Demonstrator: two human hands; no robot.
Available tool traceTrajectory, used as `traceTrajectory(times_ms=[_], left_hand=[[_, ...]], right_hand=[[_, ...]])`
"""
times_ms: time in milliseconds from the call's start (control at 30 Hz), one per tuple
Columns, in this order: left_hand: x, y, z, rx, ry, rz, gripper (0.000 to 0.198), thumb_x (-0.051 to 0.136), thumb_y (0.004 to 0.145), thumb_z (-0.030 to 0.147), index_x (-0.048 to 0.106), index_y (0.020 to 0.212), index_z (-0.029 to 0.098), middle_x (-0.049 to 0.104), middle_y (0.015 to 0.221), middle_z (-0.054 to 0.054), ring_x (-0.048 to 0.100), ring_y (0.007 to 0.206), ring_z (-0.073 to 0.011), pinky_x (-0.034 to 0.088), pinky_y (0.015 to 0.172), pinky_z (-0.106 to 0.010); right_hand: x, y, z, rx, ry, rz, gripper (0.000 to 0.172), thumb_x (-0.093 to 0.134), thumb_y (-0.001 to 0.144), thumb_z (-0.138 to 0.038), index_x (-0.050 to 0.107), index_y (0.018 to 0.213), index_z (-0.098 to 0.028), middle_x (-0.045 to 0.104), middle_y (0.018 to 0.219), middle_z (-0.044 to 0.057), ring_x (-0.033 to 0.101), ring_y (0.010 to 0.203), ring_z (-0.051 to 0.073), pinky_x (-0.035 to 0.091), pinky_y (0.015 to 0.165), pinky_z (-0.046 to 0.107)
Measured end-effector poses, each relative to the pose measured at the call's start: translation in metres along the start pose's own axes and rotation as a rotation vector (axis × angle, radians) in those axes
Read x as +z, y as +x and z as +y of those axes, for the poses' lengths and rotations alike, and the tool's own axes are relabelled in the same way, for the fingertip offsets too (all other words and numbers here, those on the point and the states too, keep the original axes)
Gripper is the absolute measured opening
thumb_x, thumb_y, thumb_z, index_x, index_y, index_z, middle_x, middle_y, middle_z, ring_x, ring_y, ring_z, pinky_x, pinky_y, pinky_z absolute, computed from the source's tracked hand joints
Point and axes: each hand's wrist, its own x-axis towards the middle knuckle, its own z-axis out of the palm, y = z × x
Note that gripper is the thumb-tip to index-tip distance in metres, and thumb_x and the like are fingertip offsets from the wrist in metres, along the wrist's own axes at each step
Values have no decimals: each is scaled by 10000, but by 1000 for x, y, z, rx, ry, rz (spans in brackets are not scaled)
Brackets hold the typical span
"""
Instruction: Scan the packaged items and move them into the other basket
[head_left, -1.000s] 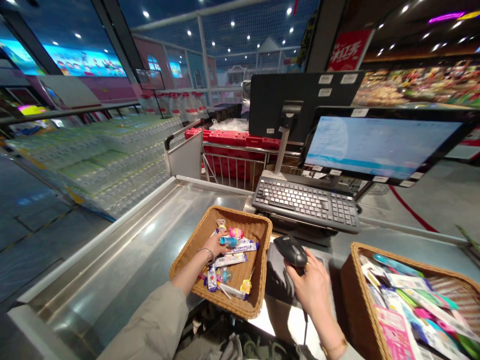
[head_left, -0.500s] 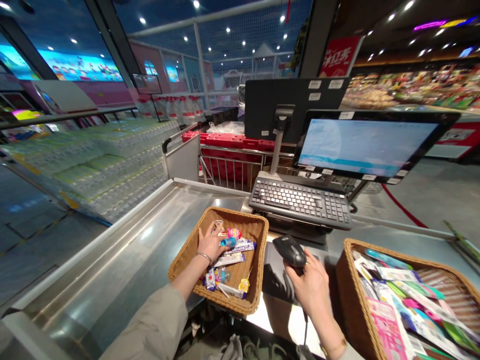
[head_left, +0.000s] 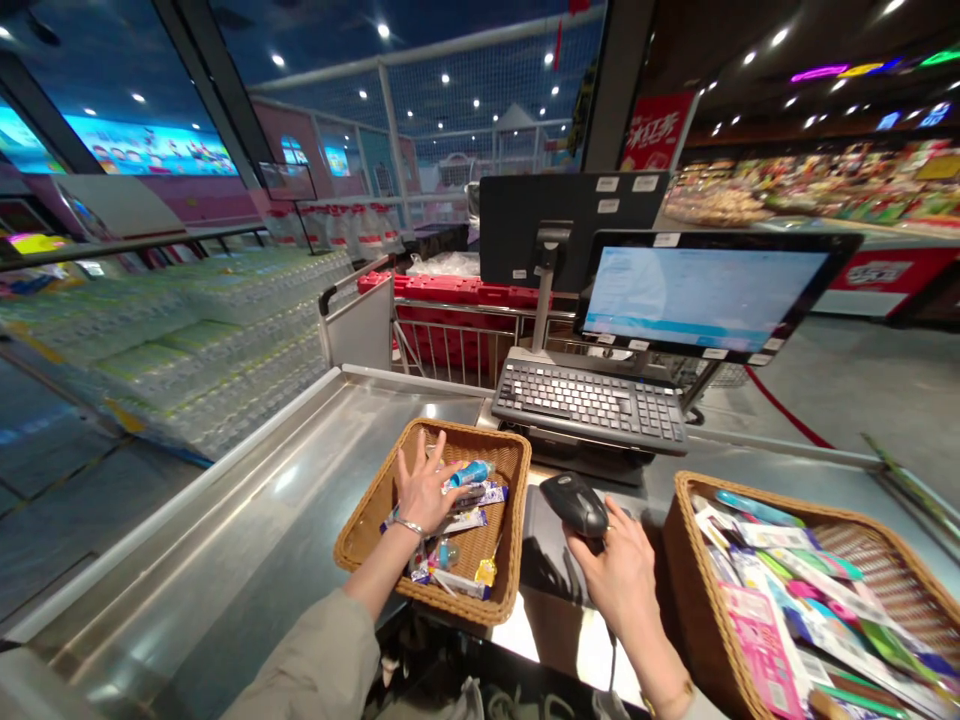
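A brushed-steel checkout desk [head_left: 225,500] keeps things within reach — the open left hand [head_left: 424,490] spreads over small colourful packets [head_left: 463,521] in a tan wicker basket [head_left: 371,482], the right hand [head_left: 616,570] grips a black handheld scanner [head_left: 574,505]

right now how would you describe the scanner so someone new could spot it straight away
On the steel checkout counter, find the black keyboard. Just in front of it, between one wicker basket and another, the right hand grips the handheld barcode scanner: a dark, mouse-shaped head with a cord hanging below it, plain beside the bright packets in the baskets.
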Motion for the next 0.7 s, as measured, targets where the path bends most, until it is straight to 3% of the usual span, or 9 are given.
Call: traceTrajectory(times_ms=[267,700], left_hand=[[-5,5,28,50,-65,92,401,647,822,532,668,1197,392,257,1589,-16,70,1488,-383,3,1143,-701],[-3,24,77,146,-181,92,418,656,818,521,662,1211,378,296,1574,-2,65,1493,-373,26,1148,-698]], right_hand=[[-12,-6,-3,30,26,8,293,554,741,-372,716,888,-176,716,1104,132,506,1286,333,285,1097,555],[-31,-19,5,81,9,49,237,557,742,-301,691,904,-191,695,1152,110,475,1320,312,240,1131,567]])
